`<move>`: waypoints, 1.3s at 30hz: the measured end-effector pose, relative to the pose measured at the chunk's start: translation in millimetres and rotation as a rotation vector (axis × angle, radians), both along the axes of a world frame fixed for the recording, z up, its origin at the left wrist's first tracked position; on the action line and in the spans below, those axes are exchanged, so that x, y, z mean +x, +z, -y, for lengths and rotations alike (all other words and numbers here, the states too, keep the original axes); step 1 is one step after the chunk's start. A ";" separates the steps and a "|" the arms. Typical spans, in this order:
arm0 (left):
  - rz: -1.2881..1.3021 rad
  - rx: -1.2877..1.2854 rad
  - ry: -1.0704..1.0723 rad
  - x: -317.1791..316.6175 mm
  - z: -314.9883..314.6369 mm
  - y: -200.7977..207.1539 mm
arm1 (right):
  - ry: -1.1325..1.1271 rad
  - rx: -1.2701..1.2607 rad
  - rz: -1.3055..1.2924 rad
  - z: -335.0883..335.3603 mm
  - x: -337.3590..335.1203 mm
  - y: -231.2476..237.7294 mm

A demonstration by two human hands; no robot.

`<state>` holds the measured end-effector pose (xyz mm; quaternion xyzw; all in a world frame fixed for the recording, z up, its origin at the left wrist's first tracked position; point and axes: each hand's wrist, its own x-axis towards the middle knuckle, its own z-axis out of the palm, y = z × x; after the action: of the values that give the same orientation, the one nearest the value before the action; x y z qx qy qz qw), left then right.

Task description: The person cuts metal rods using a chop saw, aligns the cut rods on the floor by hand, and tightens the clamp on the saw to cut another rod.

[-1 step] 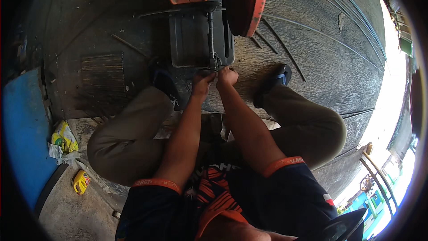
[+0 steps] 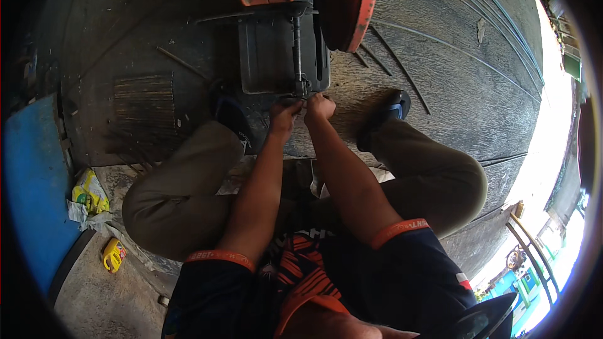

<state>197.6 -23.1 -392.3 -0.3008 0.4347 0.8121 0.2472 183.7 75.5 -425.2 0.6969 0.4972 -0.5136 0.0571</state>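
In front of me stands an orange-red cut-off saw with a dark metal base (image 2: 267, 56) and a round red blade guard (image 2: 364, 12). A long clamp screw (image 2: 298, 44) runs along the base toward me. My left hand (image 2: 284, 119) is closed at the near end of that screw, around something small and dark that I cannot make out. Right beside it, my right hand (image 2: 321, 107) is also closed, its fingers curled at the base's front edge. What it holds, if anything, is hidden.
Several thin cut rods (image 2: 144, 105) lie in a row on the floor at left. Loose dark rods (image 2: 402, 69) lie right of the saw, and long thin bars (image 2: 496, 9) stretch beyond. Yellow packets (image 2: 91, 194) and a blue panel (image 2: 34, 194) are at far left.
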 end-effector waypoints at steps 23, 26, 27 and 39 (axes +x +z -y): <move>0.263 0.081 0.485 -17.2 12.2 12.7 | -0.363 -0.046 -0.032 4.6 -24.3 43.5; 0.184 0.030 0.284 -14.6 17.9 7.7 | -0.192 0.113 -0.099 9.7 -24.9 44.2; 0.126 0.027 0.097 -15.5 17.0 7.1 | -0.180 0.126 -0.104 7.4 -24.9 39.6; -0.225 -0.952 -0.968 -56.6 30.3 47.1 | 0.273 0.013 0.004 -2.6 -8.1 14.9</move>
<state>141.0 -53.4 -345.2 -0.0624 0.8524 0.3572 0.3767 175.6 78.1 -410.3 0.6240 0.5908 -0.4964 0.1230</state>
